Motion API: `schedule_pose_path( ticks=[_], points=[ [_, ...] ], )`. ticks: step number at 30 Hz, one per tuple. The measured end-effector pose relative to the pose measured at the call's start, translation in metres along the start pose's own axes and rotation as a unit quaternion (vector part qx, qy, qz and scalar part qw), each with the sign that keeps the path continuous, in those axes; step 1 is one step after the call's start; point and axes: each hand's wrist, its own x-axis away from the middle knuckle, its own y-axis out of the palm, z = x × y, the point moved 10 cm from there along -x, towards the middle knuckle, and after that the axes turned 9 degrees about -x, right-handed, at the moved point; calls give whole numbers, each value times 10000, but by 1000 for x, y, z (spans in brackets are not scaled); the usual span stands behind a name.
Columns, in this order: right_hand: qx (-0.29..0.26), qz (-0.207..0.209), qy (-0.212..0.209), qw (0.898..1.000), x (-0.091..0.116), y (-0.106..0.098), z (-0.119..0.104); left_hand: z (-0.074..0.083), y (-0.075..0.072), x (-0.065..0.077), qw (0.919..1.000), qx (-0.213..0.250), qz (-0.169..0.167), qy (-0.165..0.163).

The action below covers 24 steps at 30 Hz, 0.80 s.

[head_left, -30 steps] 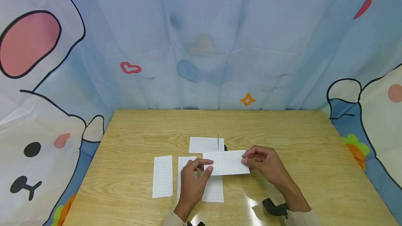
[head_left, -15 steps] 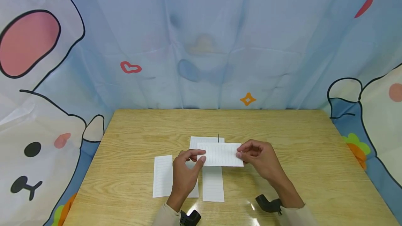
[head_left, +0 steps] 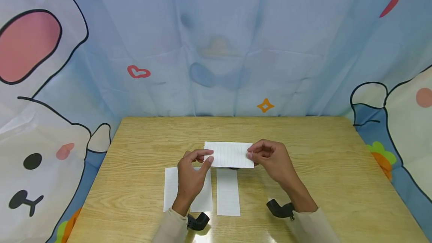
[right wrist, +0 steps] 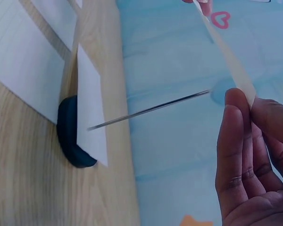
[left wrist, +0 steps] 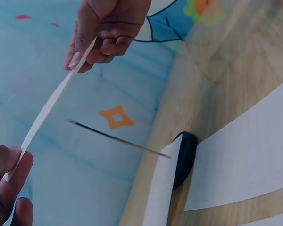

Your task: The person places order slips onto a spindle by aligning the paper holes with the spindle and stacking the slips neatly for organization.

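Observation:
My left hand (head_left: 191,177) and right hand (head_left: 275,160) pinch opposite short ends of a lined white paper slip (head_left: 229,154), holding it in the air between thumbs and fingers. Under it stands a bill spike with a black base (right wrist: 70,134) and a thin upright metal rod (right wrist: 151,109). One paper slip (right wrist: 90,106) sits low on the spike, the rod coming up through it. Both wrist views show the held slip above the rod's tip, apart from it. From the head view, the held slip hides the rod and most of the base.
Three more lined slips lie on the wooden table (head_left: 320,153): a right one (head_left: 228,194), a middle one (head_left: 203,200) and a left one (head_left: 170,186), the latter two partly behind my left hand. A patterned blue curtain (head_left: 162,96) hangs at the table's far edge.
Both hands have carried the held slip away from me and a little left, up over the bill spike. The rod, visible earlier in the head view, is now covered there. The slips on the table stay put.

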Motion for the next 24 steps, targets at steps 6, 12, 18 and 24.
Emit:
schedule_pose_path(
  ticks=[6,12,18,24],
  points=[
    [43,75,-150,9999,-12,4,-9,4,-7,-12,10000,-8,57,71],
    [81,226,-83,9997,-20,6,-11,3,-8,-22,9999,-73,60,140],
    [41,358,135,9993,-29,6,-7,2,-8,-33,9997,-149,41,202],
    [87,492,164,9986,-37,8,-6,-1,-9,-43,9994,-259,107,214]
  ],
)
